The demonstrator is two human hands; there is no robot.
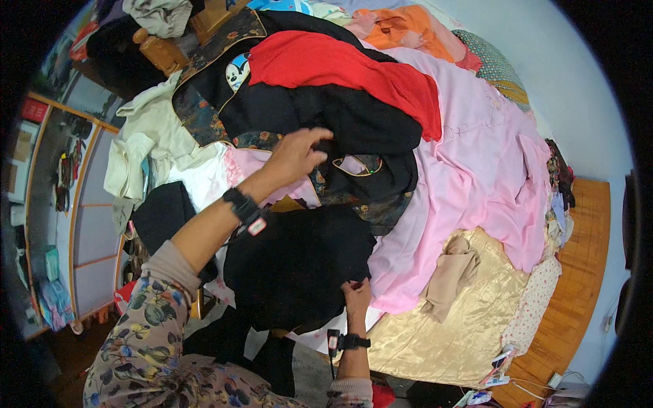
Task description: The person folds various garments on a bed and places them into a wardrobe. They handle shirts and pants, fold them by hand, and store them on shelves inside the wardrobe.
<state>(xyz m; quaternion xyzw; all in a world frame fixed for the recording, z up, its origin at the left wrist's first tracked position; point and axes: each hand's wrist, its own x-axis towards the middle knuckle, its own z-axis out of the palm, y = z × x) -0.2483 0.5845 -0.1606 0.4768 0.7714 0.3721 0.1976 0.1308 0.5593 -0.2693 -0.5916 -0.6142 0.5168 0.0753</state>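
Note:
My left hand [301, 153] is over a black garment [291, 112] with dark floral trim, its thumb and fingers apart and nothing seen between them. Below, a plain black cloth garment [301, 265] lies spread near my lap. My right hand [357, 291] pinches the right edge of this black cloth. A red cloth garment [342, 66] lies across the top of the trimmed garment. Pink fabric [459, 153] spreads to the right of both. Each wrist wears a black strap with a small device.
At the left lie cream clothes [158, 122] and stands a shelf unit [76, 219]. A turned wooden post [160, 51] rises at the upper left. A beige garment [449, 280] lies on a gold satin cover [423, 347]. More piled clothes [398, 30] line the far edge.

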